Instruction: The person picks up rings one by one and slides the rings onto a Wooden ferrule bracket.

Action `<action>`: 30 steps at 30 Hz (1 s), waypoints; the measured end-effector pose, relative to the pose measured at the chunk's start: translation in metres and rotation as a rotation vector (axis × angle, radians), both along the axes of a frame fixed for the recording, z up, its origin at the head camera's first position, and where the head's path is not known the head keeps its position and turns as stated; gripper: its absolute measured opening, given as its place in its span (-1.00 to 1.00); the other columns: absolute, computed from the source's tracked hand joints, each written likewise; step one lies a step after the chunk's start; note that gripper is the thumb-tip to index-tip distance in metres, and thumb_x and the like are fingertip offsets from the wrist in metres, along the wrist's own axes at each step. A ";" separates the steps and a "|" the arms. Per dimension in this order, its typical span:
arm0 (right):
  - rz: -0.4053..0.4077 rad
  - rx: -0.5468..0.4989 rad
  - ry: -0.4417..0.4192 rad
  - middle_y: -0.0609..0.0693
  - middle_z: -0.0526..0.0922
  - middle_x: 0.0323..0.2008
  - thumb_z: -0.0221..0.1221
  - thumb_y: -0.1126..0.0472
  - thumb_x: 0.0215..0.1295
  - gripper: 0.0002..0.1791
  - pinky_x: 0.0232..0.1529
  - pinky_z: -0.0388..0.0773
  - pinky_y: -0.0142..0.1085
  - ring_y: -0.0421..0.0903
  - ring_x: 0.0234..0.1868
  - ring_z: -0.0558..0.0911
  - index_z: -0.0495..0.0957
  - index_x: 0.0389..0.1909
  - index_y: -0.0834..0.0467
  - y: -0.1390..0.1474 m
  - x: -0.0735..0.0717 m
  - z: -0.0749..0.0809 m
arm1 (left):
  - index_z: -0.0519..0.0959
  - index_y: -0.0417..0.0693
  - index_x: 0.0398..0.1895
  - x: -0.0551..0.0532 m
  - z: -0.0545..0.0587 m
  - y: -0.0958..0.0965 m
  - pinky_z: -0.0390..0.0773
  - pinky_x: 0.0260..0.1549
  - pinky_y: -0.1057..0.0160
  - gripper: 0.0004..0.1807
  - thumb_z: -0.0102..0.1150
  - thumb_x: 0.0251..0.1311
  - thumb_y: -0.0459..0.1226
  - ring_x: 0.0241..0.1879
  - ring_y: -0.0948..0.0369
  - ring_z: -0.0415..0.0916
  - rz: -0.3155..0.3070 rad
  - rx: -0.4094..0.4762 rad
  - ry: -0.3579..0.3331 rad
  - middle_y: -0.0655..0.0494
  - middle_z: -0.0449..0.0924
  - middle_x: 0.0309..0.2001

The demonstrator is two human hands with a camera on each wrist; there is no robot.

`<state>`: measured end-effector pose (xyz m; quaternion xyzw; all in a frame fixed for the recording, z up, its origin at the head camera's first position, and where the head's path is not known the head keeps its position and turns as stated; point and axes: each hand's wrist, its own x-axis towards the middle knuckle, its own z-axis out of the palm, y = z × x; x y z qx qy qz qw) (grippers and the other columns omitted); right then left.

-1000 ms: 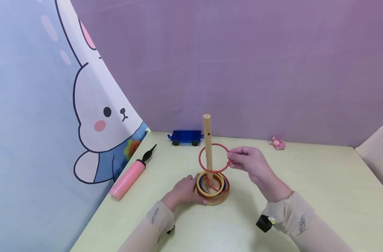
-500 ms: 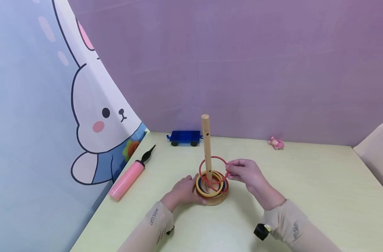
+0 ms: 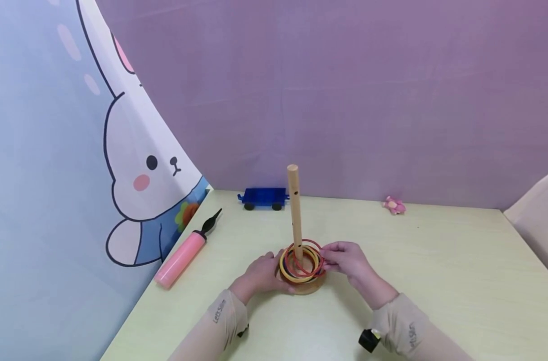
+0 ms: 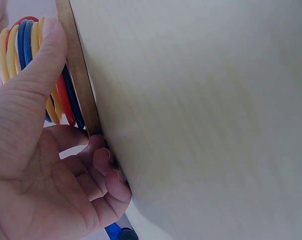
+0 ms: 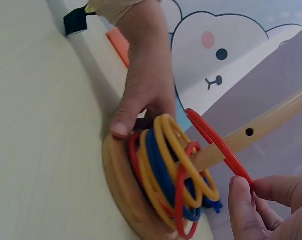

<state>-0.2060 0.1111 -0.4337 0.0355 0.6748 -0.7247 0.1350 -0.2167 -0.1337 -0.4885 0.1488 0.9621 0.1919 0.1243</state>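
Note:
A wooden peg stand stands upright on the table, its tall post (image 3: 295,210) rising from a round base (image 5: 116,170). Yellow, blue and red rings (image 5: 158,157) are piled loosely round the foot of the post. My left hand (image 3: 263,273) grips the base's left side; in the left wrist view its thumb lies along the rings, fingers curled at the base edge. Thumb and fingers of my right hand (image 3: 349,259) pinch a red ring (image 5: 215,140) by its right side. That ring encircles the post, tilted, just above the pile.
A blue toy wagon (image 3: 264,197) stands behind the post at the table's back edge. To the left lies a pink hand pump (image 3: 181,258) with a black nozzle. A small pink toy figure (image 3: 394,205) sits at the back right, before the purple backdrop (image 3: 391,100).
My right hand has lowered the red ring down along the post, from about mid-height to just over the pile. My left hand keeps its grip on the base.

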 end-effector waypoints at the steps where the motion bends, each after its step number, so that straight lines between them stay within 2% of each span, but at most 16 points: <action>1: -0.003 0.004 -0.006 0.20 0.68 -0.36 0.19 0.48 0.25 -0.77 -0.37 0.65 -0.32 -0.15 -0.54 0.63 0.51 -0.11 0.54 -0.001 -0.001 -0.002 | 0.13 0.00 0.52 0.000 0.000 0.000 0.45 0.06 -0.01 0.31 0.47 -0.34 0.33 0.01 0.03 0.44 -0.002 -0.001 0.002 -0.09 0.46 0.08; 10: -0.002 0.031 0.010 0.19 0.67 -0.41 0.20 0.47 0.26 -0.76 -0.43 0.64 -0.36 -0.16 -0.56 0.63 0.50 -0.11 0.55 -0.004 0.000 -0.016 | 0.12 0.00 0.52 -0.001 0.000 0.000 0.43 0.11 -0.03 0.30 0.45 -0.32 0.34 0.08 0.01 0.42 -0.004 0.004 -0.013 -0.11 0.44 0.14; 19: 0.009 0.059 0.045 0.24 0.66 -0.33 0.19 0.48 0.26 -0.75 -0.39 0.65 -0.33 -0.15 -0.52 0.64 0.49 -0.09 0.56 -0.001 0.003 -0.020 | 0.11 0.00 0.53 0.001 0.001 0.001 0.39 0.16 -0.06 0.31 0.44 -0.32 0.35 0.17 -0.06 0.39 -0.004 0.006 -0.020 -0.17 0.39 0.24; 26: 0.033 0.070 0.081 0.31 0.65 -0.24 0.15 0.50 0.27 -0.71 -0.36 0.64 -0.35 -0.13 -0.46 0.65 0.47 -0.03 0.59 -0.001 0.003 -0.020 | 0.12 -0.01 0.52 -0.001 -0.001 0.002 0.40 0.14 -0.05 0.31 0.45 -0.33 0.35 0.15 -0.05 0.40 -0.012 -0.002 -0.011 -0.15 0.40 0.22; 30: 0.041 0.081 0.091 0.31 0.65 -0.23 0.16 0.48 0.27 -0.69 -0.32 0.66 -0.29 -0.09 -0.42 0.67 0.48 -0.01 0.58 0.001 0.003 -0.019 | 0.11 -0.01 0.53 -0.001 -0.002 0.002 0.40 0.14 -0.05 0.32 0.45 -0.33 0.35 0.16 -0.06 0.40 -0.011 0.000 -0.010 -0.17 0.40 0.23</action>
